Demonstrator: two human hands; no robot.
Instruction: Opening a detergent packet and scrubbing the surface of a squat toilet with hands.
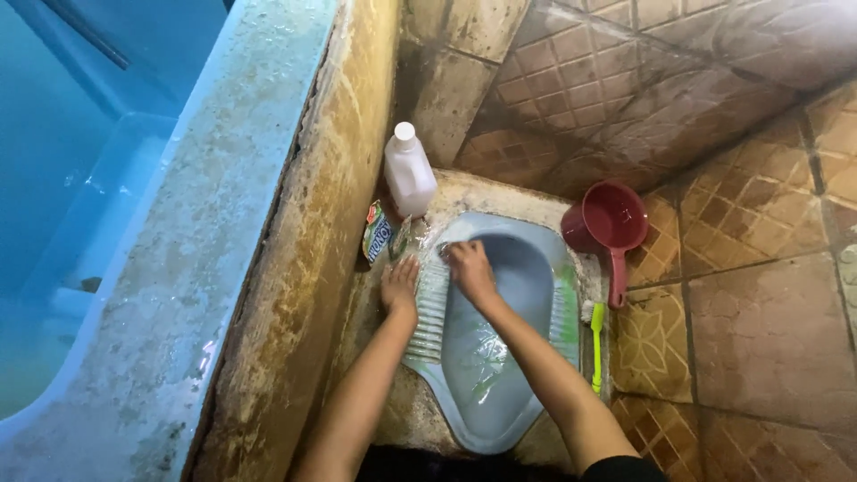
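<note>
A pale blue squat toilet is set into the floor in front of me. My left hand lies flat with its fingers spread on the toilet's ribbed left footrest, holding nothing. My right hand is curled over the upper left rim of the bowl and presses down on a small pale pad, most of it hidden under the fingers. The bowl's inside looks wet and streaked.
A white plastic bottle stands at the head of the toilet, with small sachets beside it. A red dipper and a yellow-green brush lie to the right. A blue water tank and its stained wall fill the left. Brown tiles cover the floor.
</note>
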